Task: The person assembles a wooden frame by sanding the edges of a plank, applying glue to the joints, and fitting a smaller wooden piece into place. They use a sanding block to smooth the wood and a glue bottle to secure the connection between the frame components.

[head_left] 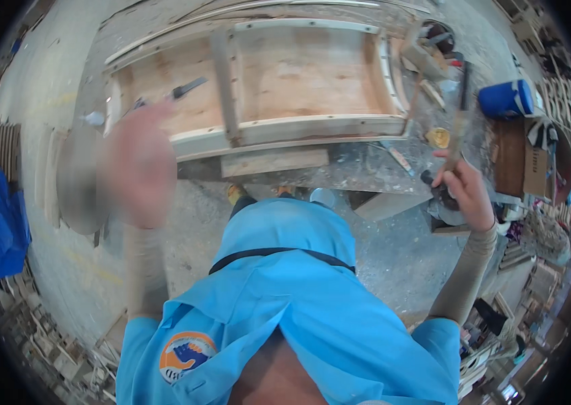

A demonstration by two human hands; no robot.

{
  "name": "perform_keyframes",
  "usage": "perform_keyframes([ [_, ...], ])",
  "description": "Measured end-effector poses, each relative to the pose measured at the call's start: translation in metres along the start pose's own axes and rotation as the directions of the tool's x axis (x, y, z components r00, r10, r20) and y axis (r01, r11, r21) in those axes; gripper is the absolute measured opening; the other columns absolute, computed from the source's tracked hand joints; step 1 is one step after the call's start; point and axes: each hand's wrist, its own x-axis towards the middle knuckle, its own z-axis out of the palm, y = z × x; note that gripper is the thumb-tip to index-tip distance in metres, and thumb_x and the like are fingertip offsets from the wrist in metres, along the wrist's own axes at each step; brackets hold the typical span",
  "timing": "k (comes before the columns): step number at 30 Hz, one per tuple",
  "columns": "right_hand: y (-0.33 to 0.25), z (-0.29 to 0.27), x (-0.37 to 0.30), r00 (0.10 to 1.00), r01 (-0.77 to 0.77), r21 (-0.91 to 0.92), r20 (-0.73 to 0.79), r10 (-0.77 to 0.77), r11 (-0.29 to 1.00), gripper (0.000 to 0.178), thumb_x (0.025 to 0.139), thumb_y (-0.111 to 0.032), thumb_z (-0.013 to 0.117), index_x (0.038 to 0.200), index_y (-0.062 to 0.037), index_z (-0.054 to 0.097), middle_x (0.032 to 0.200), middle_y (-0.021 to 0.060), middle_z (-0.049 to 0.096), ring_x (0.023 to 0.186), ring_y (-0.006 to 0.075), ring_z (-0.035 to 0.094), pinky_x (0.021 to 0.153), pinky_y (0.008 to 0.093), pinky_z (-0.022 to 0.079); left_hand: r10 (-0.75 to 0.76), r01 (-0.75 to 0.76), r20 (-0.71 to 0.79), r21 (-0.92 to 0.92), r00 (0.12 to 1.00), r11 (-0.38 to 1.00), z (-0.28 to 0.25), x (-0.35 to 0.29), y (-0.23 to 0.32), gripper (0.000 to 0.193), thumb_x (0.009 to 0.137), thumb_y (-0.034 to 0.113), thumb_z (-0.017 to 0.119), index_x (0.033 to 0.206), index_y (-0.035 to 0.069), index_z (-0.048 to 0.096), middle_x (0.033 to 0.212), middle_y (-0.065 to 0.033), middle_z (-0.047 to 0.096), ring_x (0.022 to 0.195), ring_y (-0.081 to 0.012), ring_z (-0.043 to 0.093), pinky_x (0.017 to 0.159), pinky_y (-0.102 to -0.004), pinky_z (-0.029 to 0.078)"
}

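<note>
A long wooden frame (319,126) with a crossbar (223,88) and a pale plywood panel (299,74) lies on the workbench in front of me. My left hand (140,165) is raised by the frame's left end. It is smeared, so its fingers and anything in them cannot be made out. At the right, my right hand (466,192) is closed around a long tool (459,131) with a wooden handle and a dark upper end. The tool points away from me, and its exact kind is unclear. A dark flat-bladed tool (189,88) lies inside the frame's left section.
A loose board (275,160) rests along the bench's near edge. By the frame's right end are a yellow round item (438,138), a knife-like tool (397,158) and a wooden box (427,57). Beyond them stands a blue cylinder (505,99). A blurred round grey thing (83,179) is at left.
</note>
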Motion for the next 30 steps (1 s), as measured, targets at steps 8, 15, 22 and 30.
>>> perform_keyframes([
  [8,-0.084,0.162,0.069,0.767,0.583,-0.363,0.54,-0.346,0.726,0.024,0.084,-0.01,0.056,0.107,-0.0051,0.063,0.095,0.0148,0.064,0.089,0.0336,0.064,0.077,0.0434,0.051,0.098,-0.125,0.609,0.003,0.787,0.992,0.038,-0.065,0.066,0.049,0.081,0.021,0.069,0.128,0.01,0.059,0.1,-0.0034,0.066,0.103,-0.0224,0.062,0.097,-0.0392,0.043],
  [15,-0.127,0.192,0.102,0.626,0.72,-0.149,0.56,-0.542,0.678,0.018,0.089,-0.016,0.056,0.098,-0.0042,0.067,0.091,0.0151,0.065,0.087,0.0326,0.065,0.076,0.0412,0.052,-0.367,0.349,0.61,0.155,0.703,0.924,0.026,-0.125,0.049,0.051,0.081,0.016,0.071,0.128,0.003,0.056,0.085,-0.0084,0.065,0.072,-0.025,0.066,0.062,-0.0327,0.054],
  [22,-0.119,0.17,0.17,0.754,0.654,-0.029,0.107,-0.648,0.756,0.024,0.087,-0.013,0.064,0.108,-0.001,0.064,0.102,0.0133,0.066,0.09,0.0268,0.064,0.083,0.0325,0.049,-0.528,0.54,0.113,-0.155,0.842,0.827,0.005,-0.194,0.034,0.035,0.084,-0.003,0.062,0.119,-0.001,0.06,0.103,-0.0189,0.067,0.086,-0.033,0.069,0.072,-0.0313,0.055],
  [30,-0.071,0.24,0.224,0.844,0.485,0.215,0.141,-0.518,0.848,0.034,0.085,-0.019,0.07,0.113,0.0005,0.063,0.099,0.0094,0.065,0.085,0.0166,0.063,0.078,0.0294,0.051,-0.658,0.658,0.057,-0.151,0.751,0.738,0.046,-0.16,0.03,0.031,0.092,0.003,0.055,0.123,-0.002,0.055,0.134,-0.0152,0.056,0.093,-0.0316,0.064,0.076,-0.0335,0.051],
])
